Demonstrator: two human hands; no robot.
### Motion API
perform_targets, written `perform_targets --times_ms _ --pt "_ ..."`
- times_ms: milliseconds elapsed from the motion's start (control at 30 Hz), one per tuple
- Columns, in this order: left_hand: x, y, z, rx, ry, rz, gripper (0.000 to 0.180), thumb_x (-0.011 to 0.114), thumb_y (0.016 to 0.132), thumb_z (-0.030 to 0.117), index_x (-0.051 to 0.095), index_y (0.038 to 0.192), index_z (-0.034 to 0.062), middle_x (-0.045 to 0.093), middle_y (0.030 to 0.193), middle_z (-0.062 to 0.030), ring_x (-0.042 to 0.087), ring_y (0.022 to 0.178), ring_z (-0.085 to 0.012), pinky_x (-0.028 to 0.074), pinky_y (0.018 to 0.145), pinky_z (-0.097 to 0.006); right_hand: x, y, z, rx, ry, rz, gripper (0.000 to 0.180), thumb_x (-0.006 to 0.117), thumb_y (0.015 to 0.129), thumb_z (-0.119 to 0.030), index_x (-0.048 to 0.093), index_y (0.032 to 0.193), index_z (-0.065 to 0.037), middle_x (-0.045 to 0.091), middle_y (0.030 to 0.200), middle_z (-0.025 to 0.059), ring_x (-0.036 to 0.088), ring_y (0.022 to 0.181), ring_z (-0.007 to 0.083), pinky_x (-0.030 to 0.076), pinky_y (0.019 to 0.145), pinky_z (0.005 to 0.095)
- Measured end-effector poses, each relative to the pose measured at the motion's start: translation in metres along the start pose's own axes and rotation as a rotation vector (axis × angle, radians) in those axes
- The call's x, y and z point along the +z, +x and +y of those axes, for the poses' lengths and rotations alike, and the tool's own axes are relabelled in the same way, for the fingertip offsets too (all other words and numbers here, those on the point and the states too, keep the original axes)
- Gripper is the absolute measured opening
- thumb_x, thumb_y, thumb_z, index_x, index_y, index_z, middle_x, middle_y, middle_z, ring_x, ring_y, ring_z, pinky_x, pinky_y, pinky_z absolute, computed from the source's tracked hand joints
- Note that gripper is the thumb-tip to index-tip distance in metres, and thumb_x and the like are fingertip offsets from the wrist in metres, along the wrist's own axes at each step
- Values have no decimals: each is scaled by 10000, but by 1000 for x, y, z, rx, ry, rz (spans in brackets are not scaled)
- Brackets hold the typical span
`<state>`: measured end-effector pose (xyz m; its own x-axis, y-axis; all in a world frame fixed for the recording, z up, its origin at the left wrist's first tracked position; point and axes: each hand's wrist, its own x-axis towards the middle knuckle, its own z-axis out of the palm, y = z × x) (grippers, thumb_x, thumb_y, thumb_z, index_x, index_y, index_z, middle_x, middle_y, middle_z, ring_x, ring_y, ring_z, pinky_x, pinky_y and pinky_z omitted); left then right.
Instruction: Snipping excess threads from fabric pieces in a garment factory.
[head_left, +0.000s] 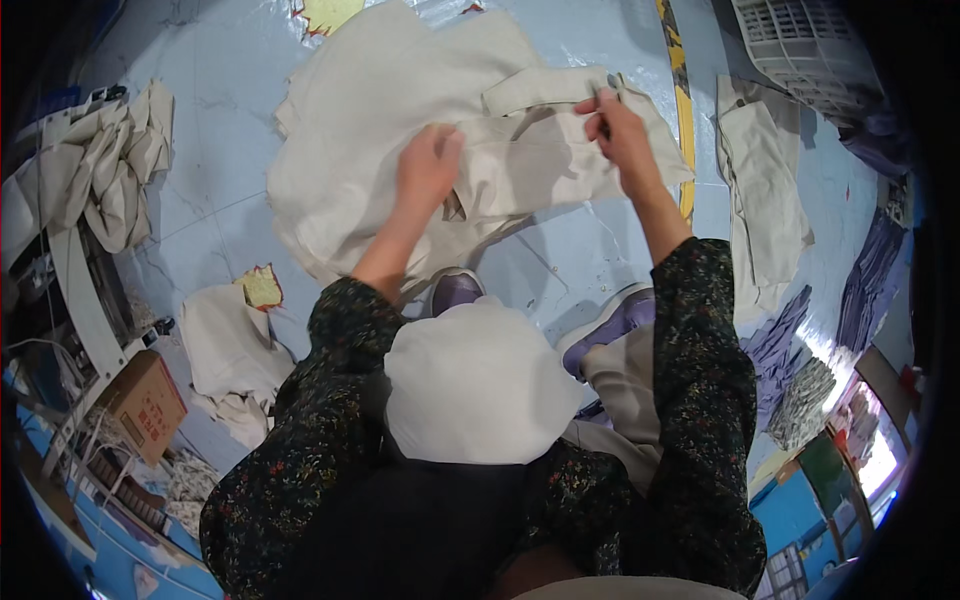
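A broad heap of cream cloth pieces (pixel 370 90) lies spread on the floor in front of me. My left hand (pixel 428 172) has its fingers curled down on the near part of a long cream cloth panel (pixel 530 185), gripping it. A narrower curved cloth strip (pixel 535 90) lies along the panel's far side. My right hand (pixel 622 135) is at that strip's right end, thumb and forefinger pinched at its edge, with the other fingers bent. Something small and grey shows by the right fingertips; I cannot make out what it is.
Purple shoes (pixel 612 330) and a round white shape (pixel 480 385) are close to me. Cream cloth (pixel 765 190) lies right, beyond yellow-black floor tape (pixel 685 110). A white plastic basket (pixel 810 45) stands far right. Left are a machine frame (pixel 85 290), a cardboard box (pixel 140 405) and cloth (pixel 232 340).
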<state>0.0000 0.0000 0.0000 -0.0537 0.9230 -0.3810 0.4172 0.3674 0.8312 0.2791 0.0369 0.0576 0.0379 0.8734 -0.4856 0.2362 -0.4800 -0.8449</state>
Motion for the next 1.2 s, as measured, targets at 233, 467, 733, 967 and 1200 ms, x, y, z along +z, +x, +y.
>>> perform_targets --times_ms 233,467,733,967,1200 --pt "22 -19 17 263 73 145 178 649 789 77 619 961 43 614 952 -139 614 846 -359 488 712 -455 58 -3 4 90 -52 -166 392 483 1015 -387 671 896 -65 464 619 -58 352 538 36 280 499 212" --pt "26 -33 14 530 273 196 210 602 749 -54 641 896 91 615 1034 -27 632 869 -246 526 623 -390 67 4 5 199 -165 -307 406 512 993 -398 679 800 -81 469 594 -63 371 524 34 269 473 219" --pt "28 -34 13 574 328 190 181 612 749 -39 631 889 75 620 997 -43 626 901 -260 531 644 -385 75 12 -3 284 -282 -359 398 551 951 -406 667 730 -96 456 565 -67 353 493 39 242 449 235" --pt "20 -33 9 494 226 106 203 549 751 -59 584 908 65 598 976 -77 603 929 -315 511 687 -450 31 33 0 289 200 -299 396 497 1011 -392 607 802 -74 413 536 -64 270 420 44 187 401 234" --pt "27 -32 8 433 233 104 218 528 756 -53 558 934 69 588 976 -107 598 893 -351 486 672 -466 -46 84 57 510 250 379 399 447 1023 -375 586 769 -101 476 574 -53 280 409 47 223 390 222"
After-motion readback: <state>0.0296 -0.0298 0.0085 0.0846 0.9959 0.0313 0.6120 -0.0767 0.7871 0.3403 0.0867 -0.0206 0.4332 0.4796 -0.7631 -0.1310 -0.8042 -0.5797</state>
